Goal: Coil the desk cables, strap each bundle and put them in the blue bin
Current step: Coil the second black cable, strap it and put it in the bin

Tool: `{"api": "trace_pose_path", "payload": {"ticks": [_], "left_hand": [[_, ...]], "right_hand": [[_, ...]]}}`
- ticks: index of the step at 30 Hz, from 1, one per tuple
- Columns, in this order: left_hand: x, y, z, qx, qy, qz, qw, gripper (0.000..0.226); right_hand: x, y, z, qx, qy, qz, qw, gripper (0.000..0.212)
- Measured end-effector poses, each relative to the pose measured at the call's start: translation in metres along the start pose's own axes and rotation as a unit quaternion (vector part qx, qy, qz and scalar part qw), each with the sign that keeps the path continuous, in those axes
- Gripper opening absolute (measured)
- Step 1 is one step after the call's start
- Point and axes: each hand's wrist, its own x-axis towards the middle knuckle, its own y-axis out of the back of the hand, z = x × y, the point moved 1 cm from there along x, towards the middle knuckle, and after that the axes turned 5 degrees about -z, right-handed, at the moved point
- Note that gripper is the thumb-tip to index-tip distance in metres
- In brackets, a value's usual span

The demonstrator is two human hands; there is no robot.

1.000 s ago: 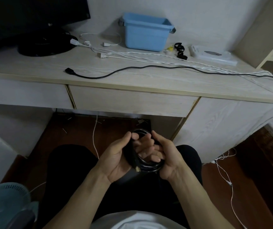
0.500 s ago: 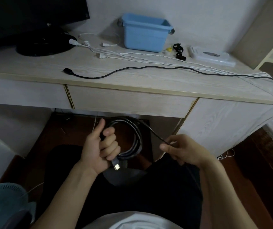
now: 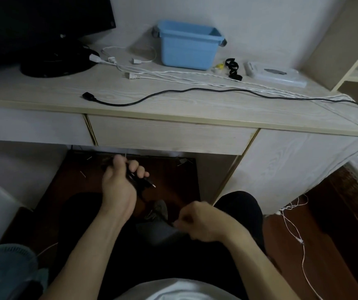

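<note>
Off to the left a dark monitor point(image 3: 33, 22) stands on its round base on the desk point(image 3: 173, 109). Below the desk edge, the person's left hand point(image 3: 119, 182) is curled around a black cable bundle point(image 3: 140, 182), fingers wrapped over the loops, with a metal plug tip poking out to the right of the fist. That cord looks fairly stiff and springy to me, light but keen to uncoil, so the grip belongs across all the loops at once, right where a strap would go.

On the desktop lies a loose black cable point(image 3: 173, 94), its socket end to the left and its far end trailing off the right edge. Behind it run several thin white cables point(image 3: 195, 75), softer and more tangle-prone, I'd guess; best taken by a plug end. The blue bin point(image 3: 187, 48) stands against the wall, and I can see nothing inside it. Just right of it lie black straps point(image 3: 232, 68).

Lower down, the right hand point(image 3: 204, 224) is curled in the lap; blur hides whether it pinches anything.
</note>
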Motion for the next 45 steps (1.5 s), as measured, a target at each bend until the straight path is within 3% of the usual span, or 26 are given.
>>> {"api": "trace_pose_path", "payload": {"ticks": [2, 4, 6, 8, 9, 10, 14, 17, 22, 25, 28, 31, 34, 37, 39, 42, 45], "left_hand": [[-0.003, 0.0, -0.014, 0.147, -0.024, -0.041, 0.988, 0.027], [-0.009, -0.002, -0.025, 0.3, -0.02, -0.107, 0.948, 0.034], [-0.019, -0.006, -0.031, 0.427, 0.041, -0.185, 0.884, 0.041], [-0.028, -0.009, -0.033, 0.539, 0.105, -0.247, 0.798, 0.04], [-0.031, -0.012, -0.033, 0.564, 0.129, -0.272, 0.769, 0.04], [-0.035, -0.014, -0.032, 0.553, 0.152, -0.302, 0.762, 0.042], [-0.044, -0.014, -0.025, 0.376, 0.275, -0.399, 0.79, 0.068], [-0.042, -0.008, -0.021, 0.285, 0.316, -0.436, 0.793, 0.055], [-0.029, 0.006, -0.013, 0.105, 0.358, -0.423, 0.826, 0.04], [-0.027, 0.006, -0.013, -0.037, 0.371, -0.435, 0.819, 0.036], [-0.029, 0.003, -0.01, -0.147, 0.374, -0.468, 0.787, 0.027], [-0.032, -0.001, -0.008, -0.184, 0.358, -0.476, 0.782, 0.026], [-0.029, -0.002, -0.008, -0.176, 0.356, -0.448, 0.801, 0.037], [-0.025, 0.0, -0.011, -0.144, 0.366, -0.377, 0.838, 0.034], [-0.025, 0.0, -0.014, -0.141, 0.36, -0.344, 0.856, 0.032], [-0.029, -0.005, -0.019, -0.195, 0.332, -0.293, 0.876, 0.031], [-0.035, -0.013, -0.019, -0.222, 0.282, -0.243, 0.901, 0.031]], "right_hand": [[-0.002, -0.003, -0.017, -0.006, 0.051, -0.02, 0.998, 0.025], [-0.007, 0.001, -0.028, -0.006, 0.103, -0.004, 0.995, 0.022], [-0.012, 0.011, -0.029, -0.011, 0.142, 0.041, 0.989, 0.013], [-0.019, 0.023, -0.025, 0.004, 0.145, 0.086, 0.986, 0.009], [-0.022, 0.028, -0.023, 0.018, 0.144, 0.102, 0.984, 0.009], [-0.024, 0.032, -0.021, 0.035, 0.141, 0.116, 0.983, 0.008], [-0.025, 0.039, -0.014, 0.066, 0.098, 0.212, 0.97, 0.039], [-0.023, 0.039, -0.005, 0.08, 0.083, 0.213, 0.97, 0.049], [-0.02, 0.042, 0.014, 0.143, 0.083, 0.21, 0.964, 0.055], [-0.016, 0.034, 0.01, 0.135, 0.073, 0.199, 0.968, 0.06], [-0.011, 0.023, -0.001, 0.161, 0.08, 0.232, 0.956, 0.048], [-0.011, 0.02, -0.006, 0.167, 0.088, 0.31, 0.932, 0.045], [-0.011, 0.023, -0.008, 0.221, 0.075, 0.356, 0.905, 0.055], [-0.012, 0.026, -0.008, 0.364, 0.045, 0.257, 0.894, 0.078], [-0.015, 0.027, -0.008, 0.48, 0.048, 0.143, 0.864, 0.078], [-0.021, 0.031, -0.01, 0.619, 0.065, 0.036, 0.782, 0.06], [-0.018, 0.029, -0.012, 0.768, 0.114, -0.006, 0.63, 0.05]]}}
